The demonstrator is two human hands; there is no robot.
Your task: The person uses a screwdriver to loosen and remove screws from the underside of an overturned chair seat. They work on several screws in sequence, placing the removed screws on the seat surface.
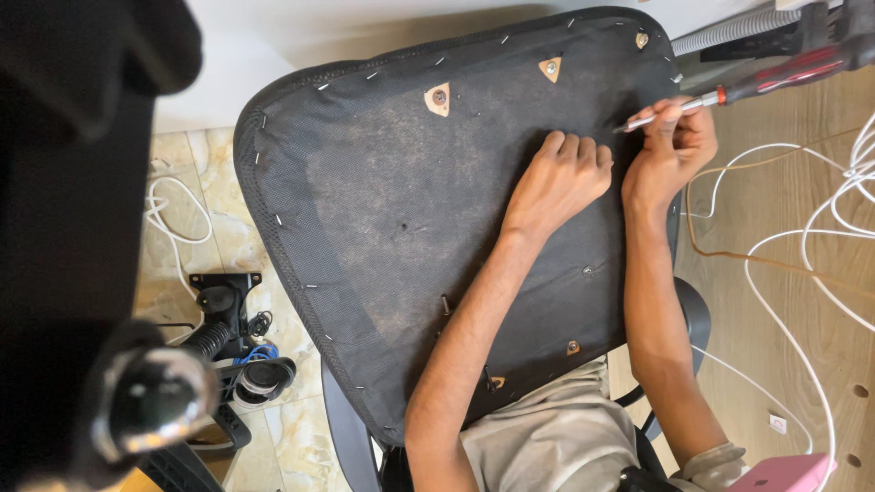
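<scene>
Head view, looking straight down. Right hand (670, 150) clenched around the metal shaft of a screwdriver (729, 93), fingers wrapped close to the tip; red and black handle sticking out up and to the right of the grasp, past the seat's edge. Shaft tip hidden under the fingers, pressed to the black fabric just beside the seat's right rim. Exactly what the tip meets: cannot tell.

Left hand (561, 178) curled into a loose fist, knuckles down on the fabric, holding nothing, just beside the right hand and a little lower left of the tool's tip. Both forearms running down from the grasp toward the lap.

Beneath both hands, an upturned office chair seat (383, 219), black cloth underside dusty and worn, stapled along its rim. Up and left of the grasp, two triangular cut-outs with bolts, one (438, 98) nearer the centre, one (550, 67) closer to the top edge. Below the grasp, along the left forearm, a small bolt point (572, 347) near the seat's lower edge.

Well apart to the right of the grasp, white cables (802, 264) looping over a wooden floor (784, 200). Above the handle, a grey ribbed hose (729, 32). Far to the lower left, on marbled tiles (210, 173), a black chair mechanism (223, 296) and a chrome gas cylinder (150, 405), blurred and close to the lens. Lower right, a pink box (784, 472) near the right elbow.
</scene>
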